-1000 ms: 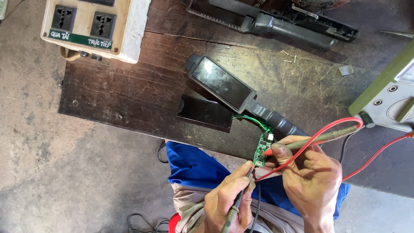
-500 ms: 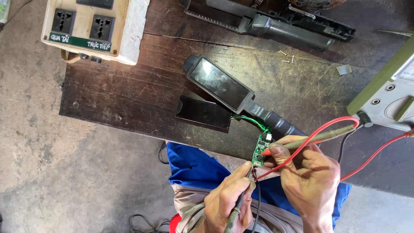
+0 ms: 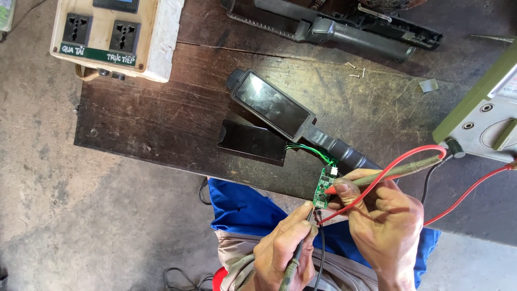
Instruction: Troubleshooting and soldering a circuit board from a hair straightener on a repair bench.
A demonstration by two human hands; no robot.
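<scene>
My right hand [image 3: 383, 221] pinches a small green circuit board [image 3: 323, 188] and also grips a probe with a red tip [image 3: 398, 171] laid against the board. My left hand [image 3: 283, 250] holds a second, dark probe [image 3: 297, 253] whose tip touches the board's lower end. Thin green wires [image 3: 309, 150] run from the board to a black handheld device with a dark window [image 3: 277, 108] lying on the dark wooden table [image 3: 161, 118]. A loose black cover plate [image 3: 252, 141] lies beside the device.
A red lead [image 3: 468, 188] runs to a green and grey meter [image 3: 484, 113] at the right edge. A cream box with two sockets [image 3: 116, 37] sits top left. A long black tool housing [image 3: 344, 29] and small screws [image 3: 356, 70] lie at the back. Concrete floor [image 3: 81, 226] lies at left.
Both hands and the probes stay on the board with only slight shifts; the view has moved a little.
</scene>
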